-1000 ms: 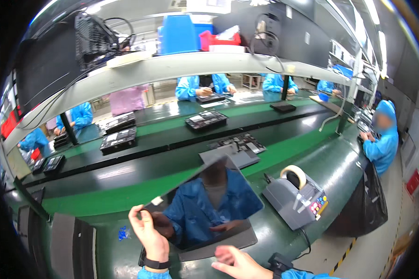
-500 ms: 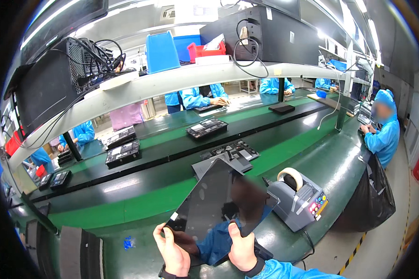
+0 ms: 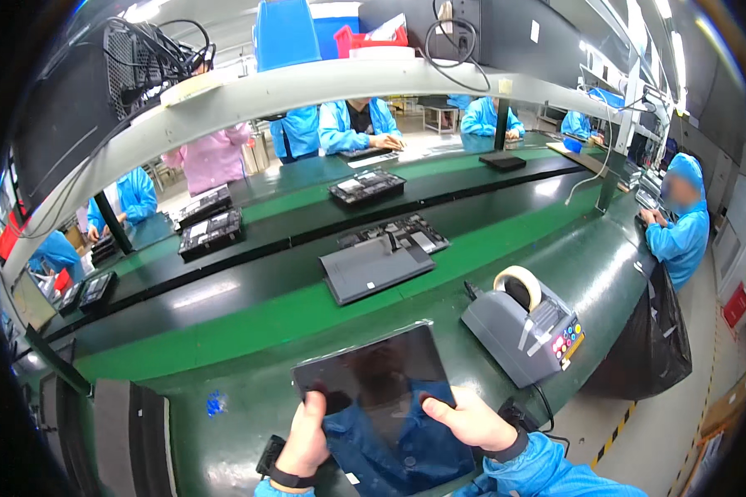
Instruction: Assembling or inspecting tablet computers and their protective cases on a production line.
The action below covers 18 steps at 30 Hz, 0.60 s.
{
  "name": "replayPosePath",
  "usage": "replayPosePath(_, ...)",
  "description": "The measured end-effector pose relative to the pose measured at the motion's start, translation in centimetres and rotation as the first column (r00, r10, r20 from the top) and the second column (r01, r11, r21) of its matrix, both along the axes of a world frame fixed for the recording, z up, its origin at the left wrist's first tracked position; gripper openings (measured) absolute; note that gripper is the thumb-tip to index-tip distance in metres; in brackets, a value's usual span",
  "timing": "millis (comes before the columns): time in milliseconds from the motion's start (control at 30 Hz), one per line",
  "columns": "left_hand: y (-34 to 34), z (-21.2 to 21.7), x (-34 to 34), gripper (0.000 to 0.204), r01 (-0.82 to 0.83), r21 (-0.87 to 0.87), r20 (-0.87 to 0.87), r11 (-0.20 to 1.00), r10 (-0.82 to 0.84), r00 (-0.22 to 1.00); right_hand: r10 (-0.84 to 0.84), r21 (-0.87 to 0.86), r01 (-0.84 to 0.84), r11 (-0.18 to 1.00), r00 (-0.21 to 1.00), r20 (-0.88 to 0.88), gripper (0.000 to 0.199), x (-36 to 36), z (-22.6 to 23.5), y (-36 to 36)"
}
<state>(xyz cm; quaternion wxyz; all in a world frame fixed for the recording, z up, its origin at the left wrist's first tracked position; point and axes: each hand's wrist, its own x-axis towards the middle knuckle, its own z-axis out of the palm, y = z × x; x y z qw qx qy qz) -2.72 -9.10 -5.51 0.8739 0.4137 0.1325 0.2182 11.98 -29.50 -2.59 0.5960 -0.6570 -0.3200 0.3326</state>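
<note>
Both hands hold a thin, glossy black screen panel [image 3: 373, 364] low over the green bench [image 3: 249, 455]. My left hand [image 3: 305, 435] grips its left edge, thumb on the glossy face. On the right edge, my right hand [image 3: 477, 421] does the same, its thumb pressed near the middle of that side. The fingers beneath the panel are hidden. A small white tab shows at its near left corner, and blue sleeves reflect in it. Beyond it on the green strip lies a dark grey flat cover [image 3: 373, 271], next to an opened device [image 3: 410, 232] with its inner parts showing.
A grey tape dispenser [image 3: 514, 340] stands to the right, its cable trailing down. Blue scraps [image 3: 215, 403] and dark foam blocks [image 3: 128, 439] are at left. Stacks of opened devices [image 3: 211, 234] sit farther off. A person [image 3: 680, 219] works at right above a black bag [image 3: 651, 348].
The panel has come down and toward me, from a steep tilt to a flatter, squarer pose. Both hands still hold it. My view has dipped, uncovering the grey cover behind.
</note>
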Motion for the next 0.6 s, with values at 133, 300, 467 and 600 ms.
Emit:
replayPosePath(133,-1.2,0.5,2.1,0.037,-0.093,0.15,-0.079,0.984,0.105,0.991,-0.145,0.013,0.145,0.989,0.968,0.205,0.024,-0.2,0.0,-0.8)
replayPosePath(300,-0.5,-1.0,2.4,0.031,-0.203,0.092,-0.158,0.975,0.216,0.964,-0.736,0.374,0.647,0.665,0.481,0.476,0.025,1.7,-2.3,-9.8)
replayPosePath(467,-0.4,-1.0,2.6,0.039,-0.19,0.023,-0.07,0.981,0.191,0.979,-0.893,0.083,0.9,0.427,0.435,-0.115,0.03,6.0,-3.7,-15.1)
replayPosePath(600,-0.1,-1.9,2.9,0.041,-0.165,0.004,-0.108,0.986,0.165,0.98,-0.803,0.051,0.81,0.584,0.585,-0.112,0.026,6.5,-3.0,-13.6)
